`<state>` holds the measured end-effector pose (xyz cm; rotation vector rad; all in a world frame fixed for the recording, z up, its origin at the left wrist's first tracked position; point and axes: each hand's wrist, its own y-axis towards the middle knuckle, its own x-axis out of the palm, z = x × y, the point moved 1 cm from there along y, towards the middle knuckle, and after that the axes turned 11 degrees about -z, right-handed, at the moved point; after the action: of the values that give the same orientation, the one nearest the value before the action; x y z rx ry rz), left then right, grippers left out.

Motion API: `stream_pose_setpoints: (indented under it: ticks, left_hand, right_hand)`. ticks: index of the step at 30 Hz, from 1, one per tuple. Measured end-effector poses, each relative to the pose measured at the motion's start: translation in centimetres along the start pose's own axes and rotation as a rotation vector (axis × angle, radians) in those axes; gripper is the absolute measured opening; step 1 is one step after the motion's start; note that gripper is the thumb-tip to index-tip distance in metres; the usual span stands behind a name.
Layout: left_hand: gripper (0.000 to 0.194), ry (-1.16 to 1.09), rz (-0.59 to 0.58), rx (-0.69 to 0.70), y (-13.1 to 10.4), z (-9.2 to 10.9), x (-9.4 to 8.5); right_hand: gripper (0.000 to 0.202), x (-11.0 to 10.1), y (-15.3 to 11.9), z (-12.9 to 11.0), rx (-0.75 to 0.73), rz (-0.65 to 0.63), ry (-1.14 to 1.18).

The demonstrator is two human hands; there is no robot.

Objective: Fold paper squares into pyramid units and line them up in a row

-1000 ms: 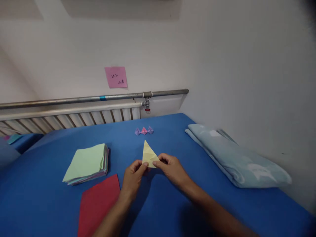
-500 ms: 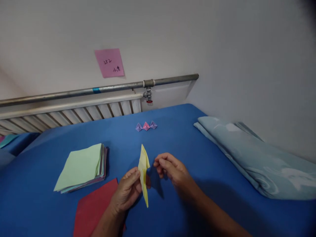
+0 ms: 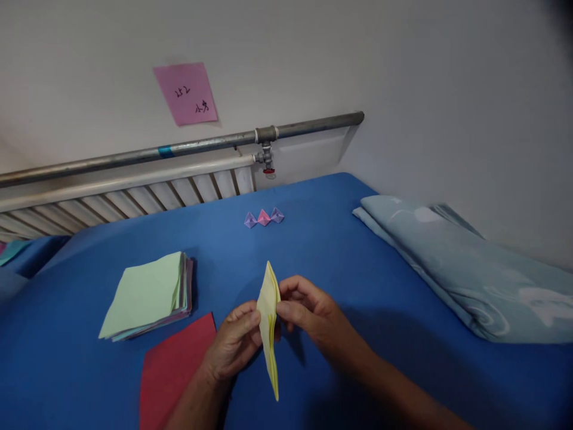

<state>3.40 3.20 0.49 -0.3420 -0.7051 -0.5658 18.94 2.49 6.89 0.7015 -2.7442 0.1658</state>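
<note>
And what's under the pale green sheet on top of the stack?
Beneath the pale green sheet, edges of other sheets show, some bluish, some mauve, above the blue surface. Their faces are covered, so any markings on them can't be seen.

Light was dim & flat, w/ soft shadows on the blue sheet [image 3: 215,230] around the right forearm [image 3: 380,376], dark blur in top-R corner, pink note [image 3: 185,98] fairly sharp.

Left hand [image 3: 235,340] and right hand [image 3: 311,307] bare; wrists bare; left forearm [image 3: 192,397], right forearm [image 3: 385,382] bare, slender.
</note>
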Motion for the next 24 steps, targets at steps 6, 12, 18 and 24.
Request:
stream_pose_setpoints:
  ticks: [6, 12, 18, 24]
  left_hand:
    - [0.026, -0.029, 0.027, -0.007, -0.1, -0.1, -0.1]
    - [0.027, -0.032, 0.027, -0.006, -0.1, -0.2, -0.3]
    - [0.025, -0.046, 0.008, 0.009, -0.1, -0.3, -0.4]
    - [0.021, -0.056, 0.033, 0.018, -0.2, -0.6, -0.7]
  right_hand:
    - [0.022, 0.0, 0.0, 0.2, -0.002, -0.005, 0.02]
    - [0.027, 0.1, 0.1, 0.5, -0.002, 0.001, 0.092]
    - [0.031, -0.1, 0.2, 0.9, 0.0, -0.008, 0.127]
    - [0.03, -0.1, 0.4, 1.3, -0.014, -0.014, 0.132]
